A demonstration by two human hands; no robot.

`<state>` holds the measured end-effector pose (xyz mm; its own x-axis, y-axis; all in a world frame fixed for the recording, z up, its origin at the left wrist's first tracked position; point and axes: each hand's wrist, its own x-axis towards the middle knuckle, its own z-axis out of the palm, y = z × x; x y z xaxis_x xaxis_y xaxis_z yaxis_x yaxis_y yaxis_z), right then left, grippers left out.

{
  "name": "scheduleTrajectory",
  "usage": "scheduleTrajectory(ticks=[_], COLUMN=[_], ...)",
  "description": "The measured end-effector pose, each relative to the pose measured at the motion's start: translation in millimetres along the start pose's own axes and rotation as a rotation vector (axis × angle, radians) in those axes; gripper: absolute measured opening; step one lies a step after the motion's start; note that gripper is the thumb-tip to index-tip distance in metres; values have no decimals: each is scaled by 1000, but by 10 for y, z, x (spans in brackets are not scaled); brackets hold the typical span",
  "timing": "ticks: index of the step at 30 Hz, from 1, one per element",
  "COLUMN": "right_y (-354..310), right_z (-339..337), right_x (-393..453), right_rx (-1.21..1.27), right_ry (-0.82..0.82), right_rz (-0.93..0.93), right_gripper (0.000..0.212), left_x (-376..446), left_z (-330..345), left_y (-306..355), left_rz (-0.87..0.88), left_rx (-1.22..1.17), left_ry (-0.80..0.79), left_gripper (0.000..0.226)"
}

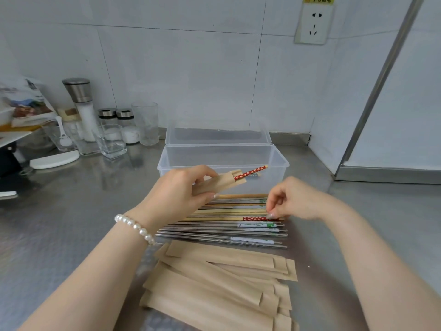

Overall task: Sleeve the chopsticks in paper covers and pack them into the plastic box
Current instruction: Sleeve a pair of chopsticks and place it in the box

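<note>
The counter [71,211] was brushed steel, dull and a little reflective. On it lay a row of loose chopsticks [229,225], side by side: some pale wood, some shiny metal, one with a red flowered end. Nearer to the person, flat brown paper covers [214,283] were spread in an untidy pile, long and narrow, with folded ends. Behind the chopsticks stood the plastic box [224,158], clear and rectangular, with its lid [218,134] open and leaning toward the tiled wall [179,68].

The left hand [181,187], with a pearl bracelet [136,228] on the wrist, gripped one paper cover [222,181] between thumb and curled fingers. A red flowered chopstick [253,172] stuck out of this cover, pointing over the front rim of the box. The right hand [293,199] had its fingers bent down, and the fingertips [270,215] pinched at the red end of a chopstick in the row.

At the left, near the wall, stood a salt grinder [82,108], two small shakers [119,123], some clear glasses [145,123] and a white lid [56,160]. A socket [312,22] was on the wall.
</note>
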<state>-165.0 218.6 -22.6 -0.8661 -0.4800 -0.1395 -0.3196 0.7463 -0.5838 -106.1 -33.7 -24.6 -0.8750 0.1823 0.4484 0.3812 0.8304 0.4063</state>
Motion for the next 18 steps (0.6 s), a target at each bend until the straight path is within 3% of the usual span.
scheduleTrajectory(ticks=[18], right_y=[45], right_z=[-30], right_x=[-22], right_rx=[-145], right_ry=[-105], right_rz=[23], right_gripper=[25], left_x=[3], left_z=[32], left_y=[25], left_rz=[-25], left_rx=[10], left_ry=[-34], left_gripper=[34])
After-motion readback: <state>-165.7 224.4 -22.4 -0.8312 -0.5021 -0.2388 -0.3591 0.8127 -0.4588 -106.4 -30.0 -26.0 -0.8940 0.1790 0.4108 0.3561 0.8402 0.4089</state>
